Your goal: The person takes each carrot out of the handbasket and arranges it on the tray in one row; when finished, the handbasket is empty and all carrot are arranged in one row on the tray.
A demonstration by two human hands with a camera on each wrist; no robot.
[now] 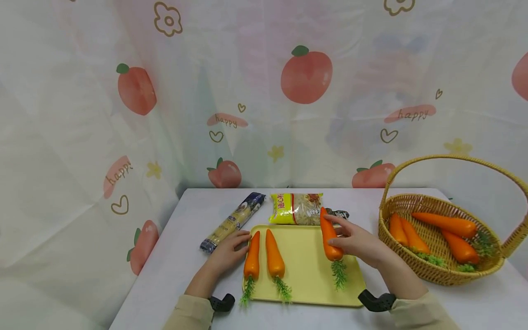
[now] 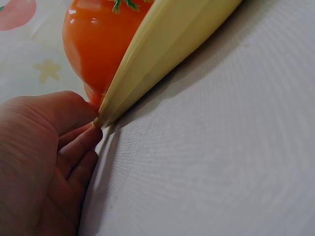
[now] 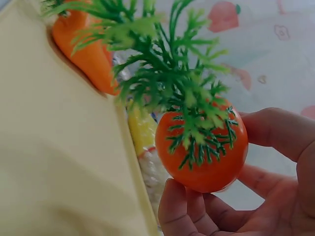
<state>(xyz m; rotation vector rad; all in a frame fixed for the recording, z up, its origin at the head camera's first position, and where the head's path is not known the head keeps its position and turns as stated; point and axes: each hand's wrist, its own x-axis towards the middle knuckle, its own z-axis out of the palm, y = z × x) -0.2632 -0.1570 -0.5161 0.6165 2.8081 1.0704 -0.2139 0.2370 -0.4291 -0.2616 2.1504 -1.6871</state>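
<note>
Two orange carrots with green tops, one at the left edge and one beside it, lie on the yellow tray. My left hand pinches the tray's left rim between thumb and fingers, as the left wrist view shows at close range. Over the tray's right part, my right hand grips a third carrot by its side, its tip pointing away and its leaves toward me. In the right wrist view this carrot's thick end sits between thumb and fingers.
A wicker basket with several carrots stands at the right, its tall handle arching over it. Behind the tray lie a yellow-and-clear food bag and a small dark packet. A long noodle pack lies back left, near a patterned curtain.
</note>
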